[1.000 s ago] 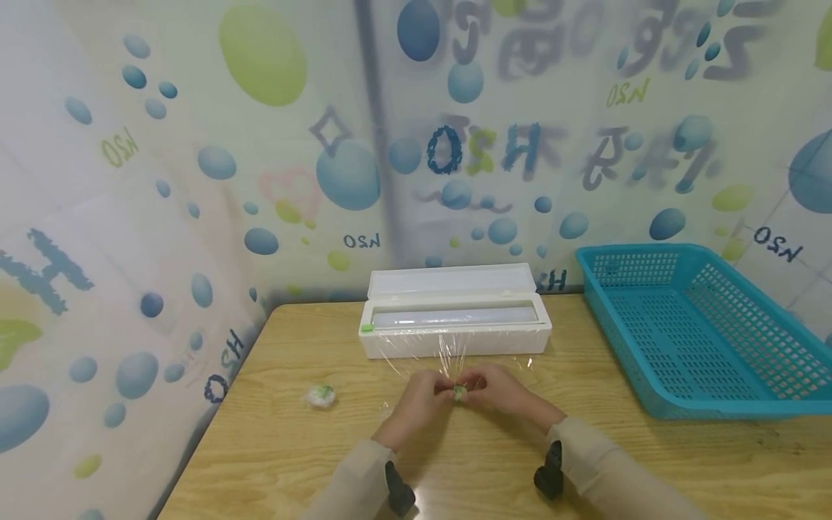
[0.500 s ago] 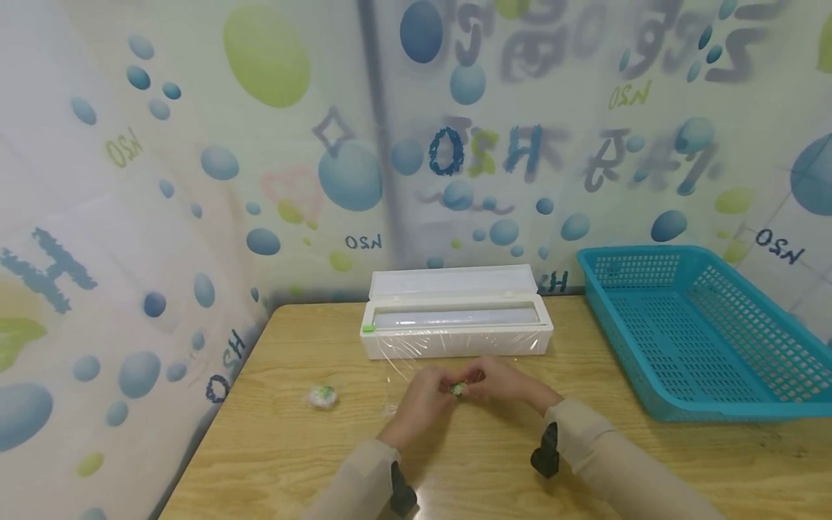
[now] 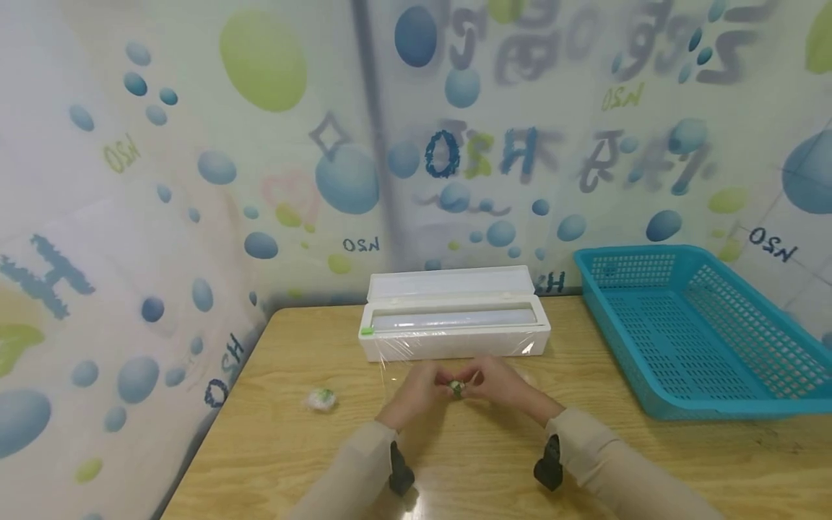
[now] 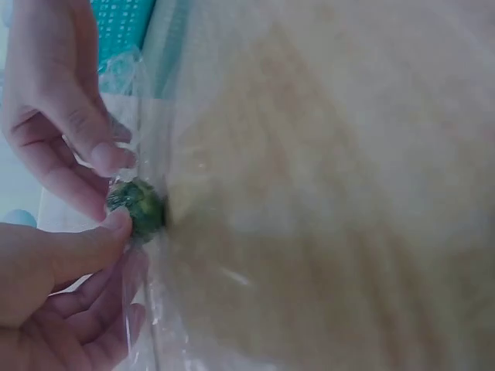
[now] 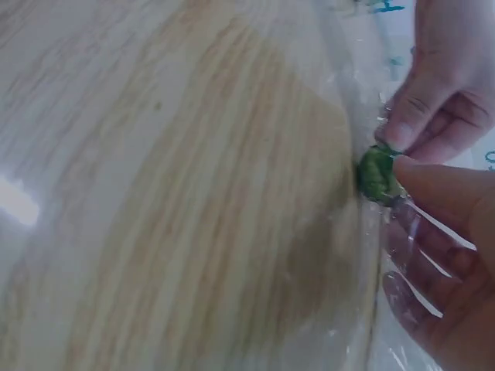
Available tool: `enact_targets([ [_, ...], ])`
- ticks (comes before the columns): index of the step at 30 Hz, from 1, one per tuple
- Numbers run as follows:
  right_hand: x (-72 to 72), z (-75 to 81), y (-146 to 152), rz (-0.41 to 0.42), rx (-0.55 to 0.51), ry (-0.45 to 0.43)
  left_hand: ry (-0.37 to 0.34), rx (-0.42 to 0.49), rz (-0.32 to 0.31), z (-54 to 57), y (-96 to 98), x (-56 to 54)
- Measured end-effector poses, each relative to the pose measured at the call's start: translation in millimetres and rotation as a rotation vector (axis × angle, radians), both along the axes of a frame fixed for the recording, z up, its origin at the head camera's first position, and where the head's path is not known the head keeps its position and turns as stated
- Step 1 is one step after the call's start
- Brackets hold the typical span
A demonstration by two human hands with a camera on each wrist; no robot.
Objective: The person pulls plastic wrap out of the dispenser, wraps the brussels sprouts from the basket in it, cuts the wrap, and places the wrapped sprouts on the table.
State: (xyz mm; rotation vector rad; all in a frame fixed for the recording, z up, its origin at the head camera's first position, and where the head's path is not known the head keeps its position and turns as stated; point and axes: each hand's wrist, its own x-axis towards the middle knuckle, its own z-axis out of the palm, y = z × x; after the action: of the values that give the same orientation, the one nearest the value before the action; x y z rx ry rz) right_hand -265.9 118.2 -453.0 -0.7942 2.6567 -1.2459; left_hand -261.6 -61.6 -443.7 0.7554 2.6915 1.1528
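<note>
1. Wrapping seems the step in hand: in front of the cling-film dispenser (image 3: 455,347), the left hand (image 3: 418,390) pinches a small dark-green bundle (image 4: 143,210), thumb on it, fingers curled.
2. Opposite it, the right hand (image 3: 497,383) is likewise nearly closed, thumb against the same bundle, other fingers loosely bent.
3. Front-left of the dispenser, well apart from both hands, lies a film-wrapped white-and-green ball (image 3: 321,399).
4. Clear film (image 4: 124,69) runs from the dispenser to the bundle; the next move probably calls for rolling snugly without wrinkling it.
5. Right of the dispenser stands a turquoise perforated basket (image 3: 715,409).
6. The dispenser's lid (image 3: 448,282) is up, its film roll (image 3: 455,318) showing.
</note>
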Motion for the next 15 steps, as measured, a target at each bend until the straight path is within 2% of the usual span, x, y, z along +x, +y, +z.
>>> enact_targets([
  [3, -1.1, -3.6, -2.4, -0.020, 0.010, 0.038, -0.013, -0.024, -0.040, 3.4, -0.3, -4.0],
  [7, -1.9, -3.1, -6.1, -0.050, 0.030, 0.073, 0.001, -0.042, -0.058, 3.9, -0.9, -6.2],
  [12, -3.5, 2.4, -8.5, -0.056, 0.057, 0.041, 0.020, -0.031, -0.058, 1.3, -2.8, -3.2],
  [15, -6.7, 5.0, -8.4, -0.043, 0.092, 0.031, 0.067, -0.018, -0.056, 0.2, -4.3, 0.0],
])
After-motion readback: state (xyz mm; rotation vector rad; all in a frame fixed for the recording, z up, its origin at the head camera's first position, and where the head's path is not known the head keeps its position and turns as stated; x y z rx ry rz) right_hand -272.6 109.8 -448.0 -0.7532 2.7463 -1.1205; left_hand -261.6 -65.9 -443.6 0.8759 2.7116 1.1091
